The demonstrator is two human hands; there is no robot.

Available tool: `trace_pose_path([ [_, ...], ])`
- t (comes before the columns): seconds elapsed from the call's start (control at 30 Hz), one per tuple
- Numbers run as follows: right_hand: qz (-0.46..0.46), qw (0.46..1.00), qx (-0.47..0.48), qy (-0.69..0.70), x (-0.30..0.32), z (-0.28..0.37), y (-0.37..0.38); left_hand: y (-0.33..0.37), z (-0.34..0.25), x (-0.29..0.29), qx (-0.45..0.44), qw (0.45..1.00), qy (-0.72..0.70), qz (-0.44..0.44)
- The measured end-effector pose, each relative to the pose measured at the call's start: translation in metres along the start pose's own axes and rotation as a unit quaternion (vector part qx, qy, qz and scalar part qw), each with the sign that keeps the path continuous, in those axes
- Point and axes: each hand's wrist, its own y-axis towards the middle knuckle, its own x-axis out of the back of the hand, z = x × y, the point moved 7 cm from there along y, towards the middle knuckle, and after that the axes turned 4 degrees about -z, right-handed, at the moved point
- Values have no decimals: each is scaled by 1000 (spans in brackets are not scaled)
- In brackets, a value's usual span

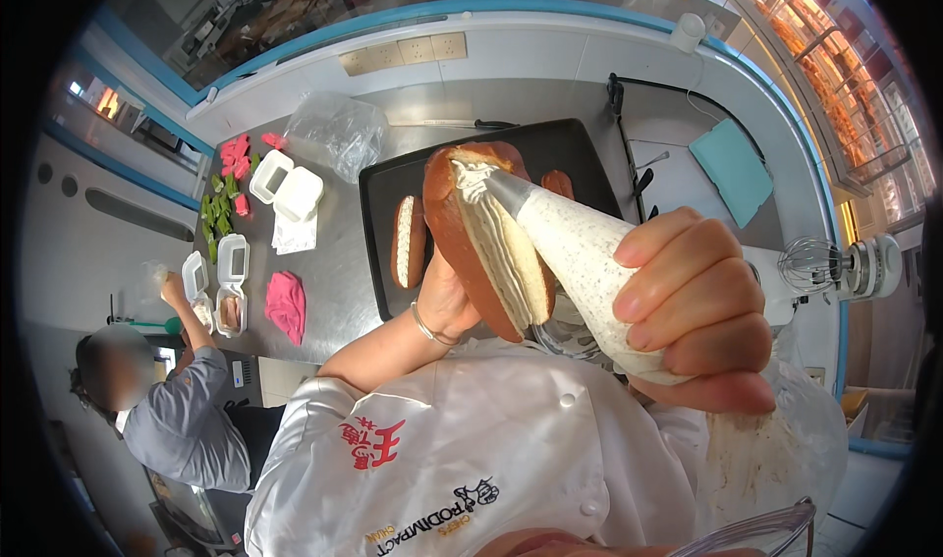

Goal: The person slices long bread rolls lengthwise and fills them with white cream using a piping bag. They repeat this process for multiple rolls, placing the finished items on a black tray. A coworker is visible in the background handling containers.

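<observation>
My left hand [447, 300] holds up a long brown bread roll [454, 233] from below, its fingers mostly hidden behind the crust. The roll is split lengthwise, with a ridged band of pale, speckled cream [496, 248] along the cut. In my right fist is a clear piping bag [582, 248] full of the same speckled cream; my right hand [702, 306] wraps its wide end. The metal nozzle [511, 194] touches the cream near the roll's far end. Behind, a smaller cream-filled roll [417, 243] lies on a black baking tray [388, 179]. Another brown roll [557, 184] shows partly there.
Left of the tray are white lidded boxes [298, 195], a pink cloth [285, 306] and a crumpled plastic bag [344, 130]. A co-worker [187, 419] stands at the far left. A mixer with a whisk [813, 265] stands right; another wire whisk [756, 532] is near the lower edge.
</observation>
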Motion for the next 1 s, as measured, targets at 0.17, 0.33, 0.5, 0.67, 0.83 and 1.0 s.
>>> trace_pose_path([
  [0.17,5,1000,-5,-6,1,2,-2,-2,-3,-1,-17,999,40,3],
  [0.33,-4,1000,6,13,5,4,-13,-5,-6,-1,-40,994,100,4],
  [0.5,-7,1000,11,13,2,8,-19,-8,-11,-3,-71,977,202,3],
  [0.67,-16,1000,11,1,1,12,-18,-7,-2,-3,-23,999,-21,23],
  [0.83,-25,1000,-2,-7,-1,12,-11,-10,7,2,64,981,-186,-9],
  [1.0,-13,1000,6,-13,1,14,-19,-11,3,-2,61,979,-193,4],
])
